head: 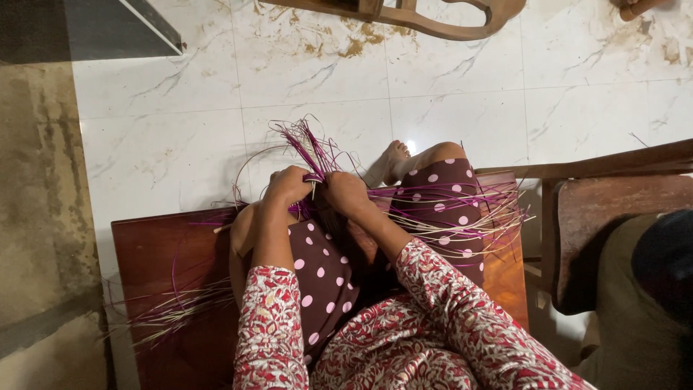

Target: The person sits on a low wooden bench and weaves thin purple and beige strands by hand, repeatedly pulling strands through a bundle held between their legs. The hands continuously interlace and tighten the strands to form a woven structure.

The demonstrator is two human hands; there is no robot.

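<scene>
Over my knees, above the dark wooden bench (166, 253), I am clenching my left hand (287, 185) and right hand (345, 192) on a bundle of thin purple and pale straw-coloured weaving strands (312, 148), seemingly mid-plait, probably crossing another strand next.

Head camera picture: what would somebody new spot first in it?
Probably the fan of purple strands sticking up in the middle, gripped by the left hand and right hand close together. Next, the pale strands spraying right across the polka-dot skirt, all on a dark wooden bench over white marble floor.
</scene>
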